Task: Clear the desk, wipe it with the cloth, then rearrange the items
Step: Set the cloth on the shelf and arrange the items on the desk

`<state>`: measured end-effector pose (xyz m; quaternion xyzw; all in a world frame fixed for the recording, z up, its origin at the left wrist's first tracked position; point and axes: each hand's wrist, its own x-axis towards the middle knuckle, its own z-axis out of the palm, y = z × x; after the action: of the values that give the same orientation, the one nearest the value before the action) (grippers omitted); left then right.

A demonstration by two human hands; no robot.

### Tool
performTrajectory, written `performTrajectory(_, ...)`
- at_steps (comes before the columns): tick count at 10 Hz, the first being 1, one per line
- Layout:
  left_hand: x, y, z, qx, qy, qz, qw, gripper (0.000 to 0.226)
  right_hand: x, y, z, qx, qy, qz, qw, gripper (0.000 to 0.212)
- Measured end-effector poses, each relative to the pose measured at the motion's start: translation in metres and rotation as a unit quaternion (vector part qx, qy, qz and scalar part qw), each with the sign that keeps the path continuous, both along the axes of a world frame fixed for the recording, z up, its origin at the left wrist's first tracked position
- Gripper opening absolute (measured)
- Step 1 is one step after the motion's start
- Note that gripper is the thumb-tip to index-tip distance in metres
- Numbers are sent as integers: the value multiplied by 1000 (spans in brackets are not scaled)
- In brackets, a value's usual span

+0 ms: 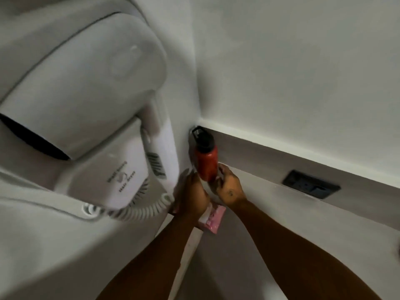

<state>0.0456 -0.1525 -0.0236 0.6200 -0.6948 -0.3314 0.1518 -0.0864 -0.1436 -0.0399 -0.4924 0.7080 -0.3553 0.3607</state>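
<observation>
Head view, the only one: both hands work at the far left corner of the table [270, 198], w/ a red bottle [207, 163], black cap, standing upright right in that corner against the walls. Left hand [191, 191] is curled beside the bottle's base, fingers hidden, so can't tell if it grips anything. Right hand [229, 187] is pinched on sth small and pale-pink at the bottle's foot; what it is can't be told. A pink packet [213, 217] lies just nearer the person, partly under the left wrist. No cloth in sight.

Judged step: probably rearranging, items going back into the corner, though clearing can't be ruled out. Next move calls for placing small things w/o knocking the bottle.

Table top is smooth pale grey, a black socket plate [311, 185] in its low back ledge. White walls; wall-mounted hair dryer [86, 94] w/ coiled cord close at left. Blurred.
</observation>
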Motion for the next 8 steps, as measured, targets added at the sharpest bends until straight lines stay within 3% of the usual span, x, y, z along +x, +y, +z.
performTrajectory(2, -6, -31, 9, 22, 85, -4, 996, 67, 11, -27, 3, 32, -209, -119, 970, 38)
performTrajectory(3, -9, -39, 8, 30, 100, -7, 995, 67, 5, -21, 7, 30, -257, -121, 958, 34)
performTrajectory(4, -17, -38, -2, 34, 142, 5, 989, 69, -5, -10, 12, 32, -292, -140, 946, 28)
performTrajectory(6, -61, -6, -25, 84, 158, -40, 983, 70, -48, 45, 9, 33, -323, -191, 926, 26)
performTrajectory(8, -98, 20, -29, 73, 160, -72, 982, 66, -83, 77, 9, 25, -328, -226, 917, 27)
